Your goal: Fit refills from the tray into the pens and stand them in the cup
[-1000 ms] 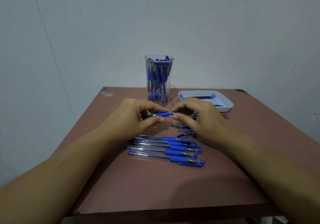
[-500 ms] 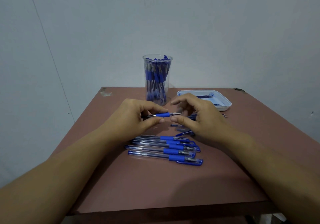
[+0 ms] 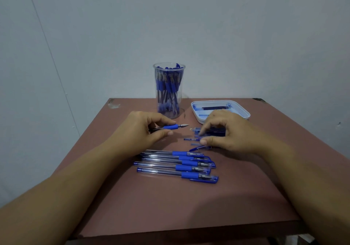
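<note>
Well, my left hand (image 3: 140, 129) pinches the pen (image 3: 171, 127) by its blue grip; my right hand (image 3: 227, 131) curls over small blue pieces (image 3: 190, 139) beside the tray (image 3: 244, 110), hiding whether it grips any.

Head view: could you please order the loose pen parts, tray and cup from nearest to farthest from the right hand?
1. Loose pen parts: under the fingers of the right hand.
2. Tray: just behind it.
3. Cup: farther, back left.
</note>
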